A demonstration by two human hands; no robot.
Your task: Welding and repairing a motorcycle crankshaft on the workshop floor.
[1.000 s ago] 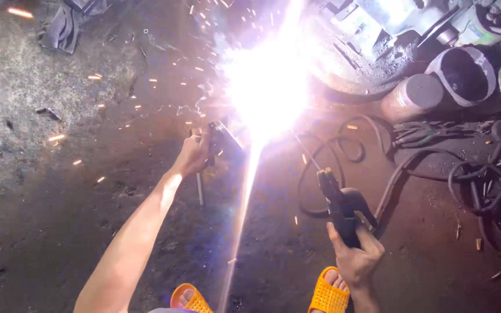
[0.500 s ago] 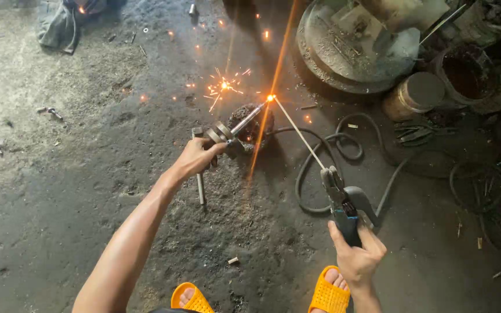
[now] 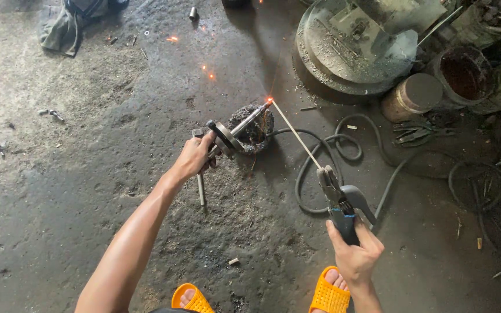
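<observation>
Item, upper right of frame: large round grey metal machine base (image 3: 355,49), rusty, with a dark open drum (image 3: 465,72) and a capped rust-brown cylinder (image 3: 413,95) beside it.

Item, centre to right: black rubber welding cable (image 3: 320,168), looped on the stained concrete floor (image 3: 76,174) and running toward the clutter at the right edge.

Item, centre: grey steel shaft with round flange (image 3: 233,132), tilted, its far tip glowing orange above a dark crusted ring-shaped lump (image 3: 256,130); whether it rests on the lump cannot be told. Left hand (image 3: 195,156) closed around the flange end.

Item, lower centre-right: blue-grey clamp-type electrode holder (image 3: 340,200), gripped by the right hand (image 3: 355,252), fist closed on its handle. Thin pale welding rod (image 3: 297,136) runs from its clamp up-left to touch the glowing tip.

Item, bottom edge: two orange perforated slippers (image 3: 329,295).

Item, upper centre: scattered orange sparks (image 3: 172,39).

Open room: the left half of the floor lies bare but for a grey cloth bundle (image 3: 59,26) in the upper left; the right side is crowded.
</observation>
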